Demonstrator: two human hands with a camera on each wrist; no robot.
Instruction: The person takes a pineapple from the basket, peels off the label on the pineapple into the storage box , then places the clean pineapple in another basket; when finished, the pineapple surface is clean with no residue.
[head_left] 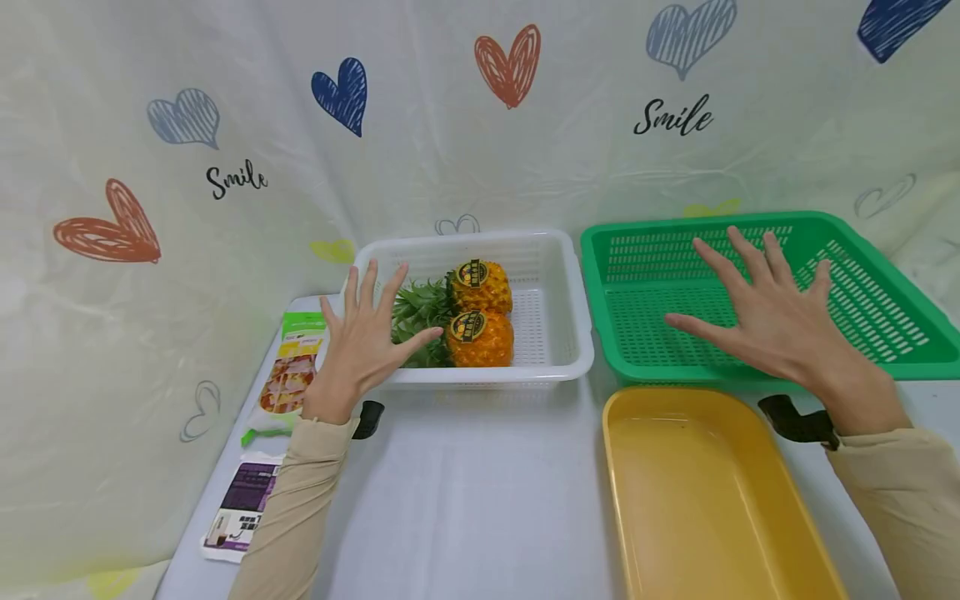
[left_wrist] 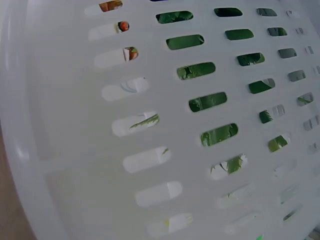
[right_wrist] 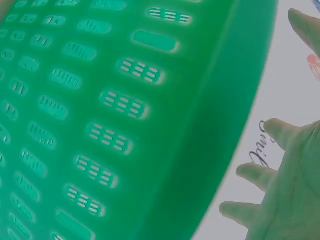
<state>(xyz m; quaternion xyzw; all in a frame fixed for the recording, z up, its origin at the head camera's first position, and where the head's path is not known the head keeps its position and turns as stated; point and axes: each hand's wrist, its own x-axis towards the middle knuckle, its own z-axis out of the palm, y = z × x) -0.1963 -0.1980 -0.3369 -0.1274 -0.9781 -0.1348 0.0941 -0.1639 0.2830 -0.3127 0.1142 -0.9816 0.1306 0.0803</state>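
Observation:
With fingers spread, my left hand (head_left: pixel 358 350) hovers over the near left corner of a white basket (head_left: pixel 551 375). Inside that basket lie two orange pineapples (head_left: pixel 482 340) with black labels and green leaves (head_left: pixel 420 312); the hand hides part of the leaves. My right hand (head_left: pixel 783 321), fingers also spread, is above a green basket (head_left: pixel 622 333) and holds nothing. The left wrist view is filled by the slotted white basket wall (left_wrist: pixel 75 125), green leaves showing through. In the right wrist view, the green basket wall (right_wrist: pixel 175 150) stands beside the right hand (right_wrist: pixel 290 185).
A yellow tray (head_left: pixel 690 483) sits in front of the green basket. Left of the white basket lie a green-and-yellow food packet (head_left: pixel 288 371) and a purple-and-white packet (head_left: pixel 243 504), partly behind my left sleeve. A heart-printed curtain (head_left: pixel 427 125) hangs behind the white table (head_left: pixel 465 483).

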